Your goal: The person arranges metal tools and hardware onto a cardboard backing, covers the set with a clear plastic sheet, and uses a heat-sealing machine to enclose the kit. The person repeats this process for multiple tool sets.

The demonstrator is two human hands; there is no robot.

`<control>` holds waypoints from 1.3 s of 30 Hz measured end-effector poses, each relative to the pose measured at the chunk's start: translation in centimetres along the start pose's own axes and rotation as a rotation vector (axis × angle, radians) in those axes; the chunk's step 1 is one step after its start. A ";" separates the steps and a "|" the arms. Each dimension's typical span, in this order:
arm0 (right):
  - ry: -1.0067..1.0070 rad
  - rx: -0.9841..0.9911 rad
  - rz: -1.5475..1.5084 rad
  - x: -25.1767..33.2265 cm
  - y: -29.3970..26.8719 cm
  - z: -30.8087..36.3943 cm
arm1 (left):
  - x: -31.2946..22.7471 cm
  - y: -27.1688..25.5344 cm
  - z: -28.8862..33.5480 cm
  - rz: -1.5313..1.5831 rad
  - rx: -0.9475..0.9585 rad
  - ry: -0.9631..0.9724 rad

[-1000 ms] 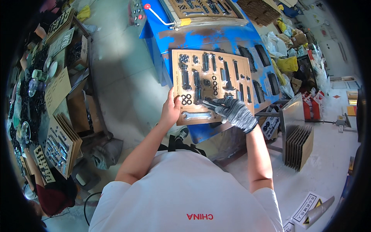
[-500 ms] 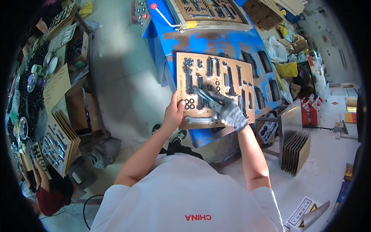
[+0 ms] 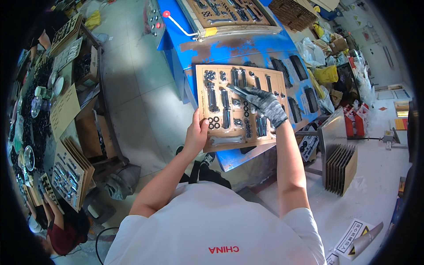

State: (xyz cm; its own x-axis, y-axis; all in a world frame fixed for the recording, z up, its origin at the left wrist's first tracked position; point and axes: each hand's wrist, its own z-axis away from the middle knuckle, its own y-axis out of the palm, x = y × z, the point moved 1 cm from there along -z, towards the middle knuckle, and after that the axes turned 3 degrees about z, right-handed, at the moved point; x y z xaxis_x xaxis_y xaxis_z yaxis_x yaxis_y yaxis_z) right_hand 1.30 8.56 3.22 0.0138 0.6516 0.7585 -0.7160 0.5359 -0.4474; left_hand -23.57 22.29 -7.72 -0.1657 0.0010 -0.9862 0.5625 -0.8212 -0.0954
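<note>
A brown cardboard sheet (image 3: 277,79) lies tilted in front of me, with bolts, nuts, black rings and other hardware sealed under clear film. My left hand (image 3: 195,136), bare, grips its left edge with the thumb on top. In a grey glove, my right hand (image 3: 268,107) is closed around a slender dark tool (image 3: 237,91) with a metallic end; its exact kind is unclear. The tool's tip points left over the upper middle of the sheet. Along the near edge sits a silver wrench (image 3: 226,140). My glove and forearm hide part of the sheet's right side.
Beneath the sheet is a worn blue machine table (image 3: 229,160) with dark slots at right. A framed tray (image 3: 238,32) bearing another hardware card stands behind, beside a red-knobbed lever (image 3: 166,14). A cluttered workbench is at left, with a co-worker (image 3: 66,232) nearby. Upright boards (image 3: 341,172) stand right.
My right hand and the tool have moved farther away over the sheet, from its lower middle to its upper middle. My left hand keeps its hold; the sheet sits slightly lower in view.
</note>
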 end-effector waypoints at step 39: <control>-0.157 0.145 0.460 -5.9 -11.5 5.1 | -0.7 2.6 0.5 0.067 -0.207 -0.038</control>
State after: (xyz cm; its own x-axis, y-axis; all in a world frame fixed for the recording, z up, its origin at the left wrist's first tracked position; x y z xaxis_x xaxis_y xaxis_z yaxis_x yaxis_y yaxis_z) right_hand 5.90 -4.16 6.31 -0.4227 0.7084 0.5653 -0.7129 0.1252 -0.6900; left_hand -22.36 19.88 -7.24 -0.1504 -0.0746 -0.9858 0.7272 -0.6838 -0.0592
